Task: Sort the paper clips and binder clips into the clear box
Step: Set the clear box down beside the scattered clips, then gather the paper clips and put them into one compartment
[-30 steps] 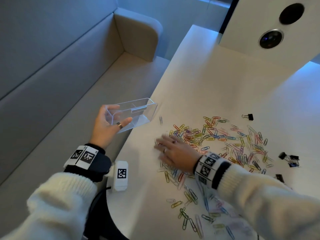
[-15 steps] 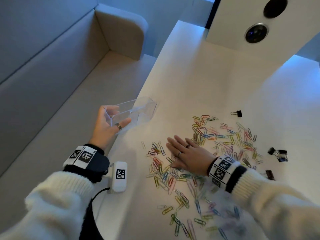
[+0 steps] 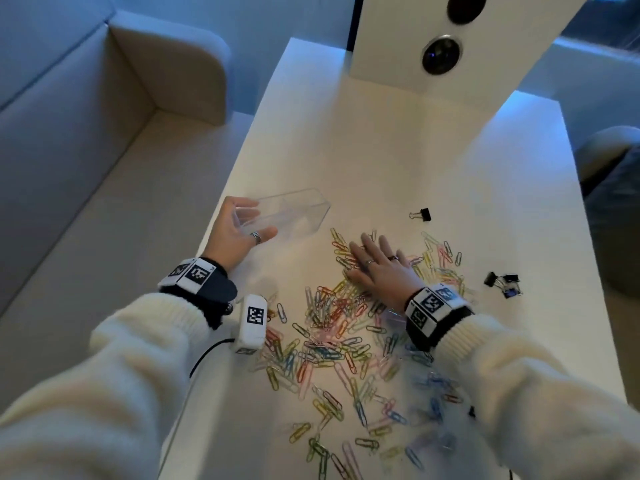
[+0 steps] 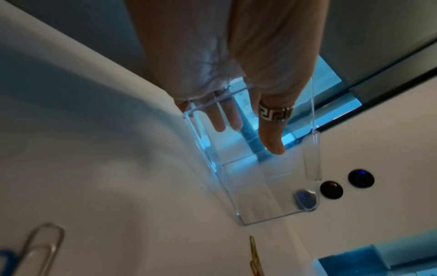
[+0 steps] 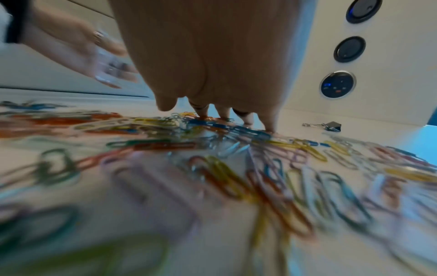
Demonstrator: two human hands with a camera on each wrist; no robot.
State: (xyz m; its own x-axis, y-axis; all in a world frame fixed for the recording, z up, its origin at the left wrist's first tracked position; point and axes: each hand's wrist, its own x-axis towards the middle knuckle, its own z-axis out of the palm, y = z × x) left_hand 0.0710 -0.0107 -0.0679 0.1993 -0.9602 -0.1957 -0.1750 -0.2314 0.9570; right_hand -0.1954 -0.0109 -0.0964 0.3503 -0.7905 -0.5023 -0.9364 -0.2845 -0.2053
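White is the table (image 3: pixel 398 161) under my hands. My left hand (image 3: pixel 235 237) grips the clear box (image 3: pixel 294 211) at the table's left edge (it is tilted). My right hand (image 3: pixel 379 268) lies flat, fingers straight, on the coloured paper clips (image 3: pixel 329 327). Black binder clips (image 3: pixel 504 284) lie further right.

Box (image 3: pixel 294 211) left of clips (image 3: pixel 332 327)

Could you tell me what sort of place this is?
Probably an office lounge or meeting booth: a white table beside a cushioned bench seat, a white panel with round controls, and paper clips scattered about.
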